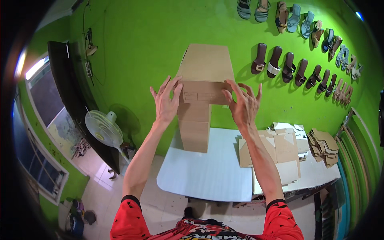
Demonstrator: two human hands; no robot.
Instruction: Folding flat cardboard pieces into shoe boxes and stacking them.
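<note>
A brown cardboard box [207, 64] with its lid down is at chest height in front of me, over a stack of similar boxes [195, 134]. Its near side bears a printed grid. My left hand [167, 102] grips the near left corner, thumb on the front and fingers along the lid's edge. At the near right corner, the thumb and index finger of my right hand [243, 105] pinch the box, the other fingers spread. The box juts out to the right past the stack; whether it rests fully on it I cannot tell.
The stack stands on a pale blue-white table [204, 176]. Flat cardboard pieces [276, 150] lie to the right, with a cut cardboard pile [323, 146] beyond. Sandals [294, 66] hang on the green wall. A fan [105, 127] stands left, near the open doorway.
</note>
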